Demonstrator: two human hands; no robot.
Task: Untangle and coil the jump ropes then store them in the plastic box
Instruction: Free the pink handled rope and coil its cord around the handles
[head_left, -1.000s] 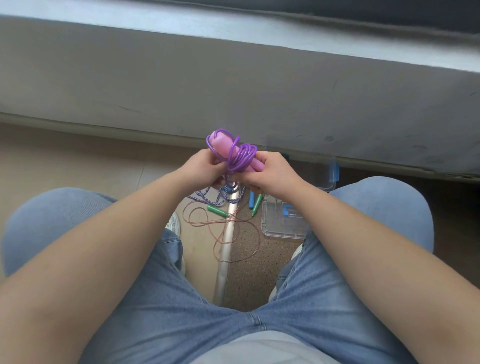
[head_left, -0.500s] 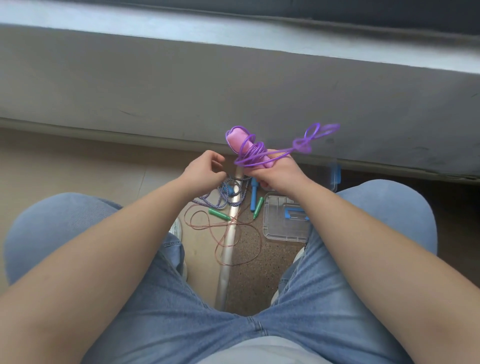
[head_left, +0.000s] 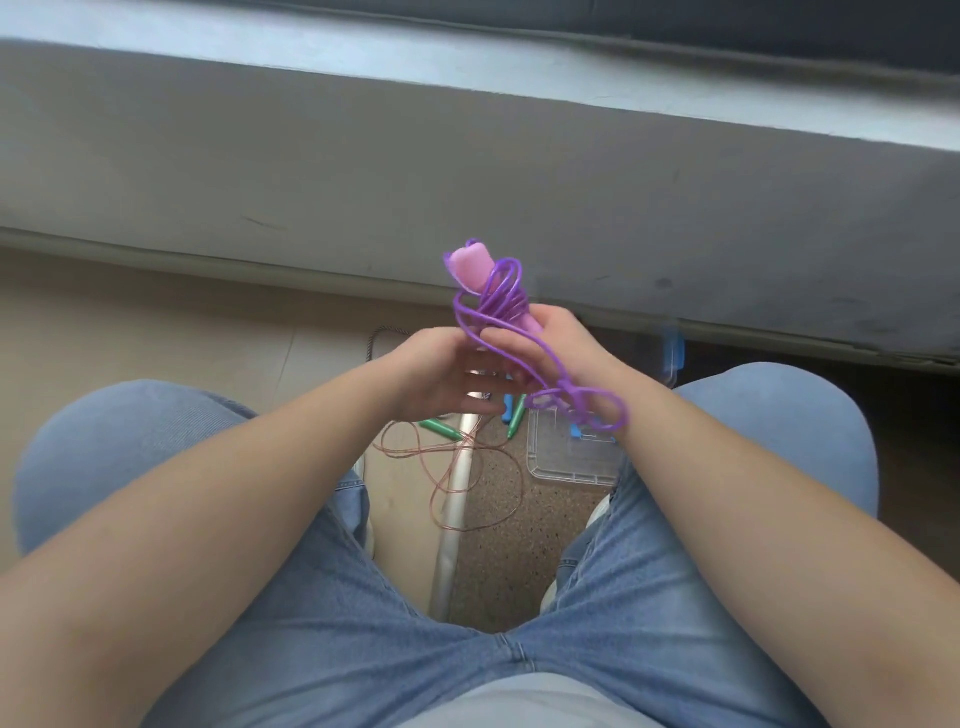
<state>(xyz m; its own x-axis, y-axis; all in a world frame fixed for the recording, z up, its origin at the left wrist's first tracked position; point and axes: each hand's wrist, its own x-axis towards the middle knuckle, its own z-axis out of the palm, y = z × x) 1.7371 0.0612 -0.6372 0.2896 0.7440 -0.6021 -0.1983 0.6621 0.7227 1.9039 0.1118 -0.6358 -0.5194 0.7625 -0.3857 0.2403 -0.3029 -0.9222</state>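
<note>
My right hand (head_left: 563, 349) grips the pink handles (head_left: 474, 266) of a purple jump rope (head_left: 503, 300), whose cord is wound around them. A loose purple loop (head_left: 597, 410) hangs down over my right wrist. My left hand (head_left: 447, 375) sits just left of the bundle, fingers spread and touching the cord near its lower end. On the floor between my knees lie a thin red-brown rope (head_left: 457, 467) with green handles (head_left: 441, 429) and a blue handle (head_left: 508, 401). The clear plastic box (head_left: 571, 460) stands open beside my right knee.
A grey concrete ledge (head_left: 467, 171) runs across the far side. A metal floor strip (head_left: 457, 499) runs between my legs, dividing the beige floor from the speckled one. A dark cord end (head_left: 375, 340) pokes out behind my left hand. My knees flank the floor space.
The loose purple loop swung from up right of the handles down over my right wrist. My left hand came back to the bundle and opened against the cord.
</note>
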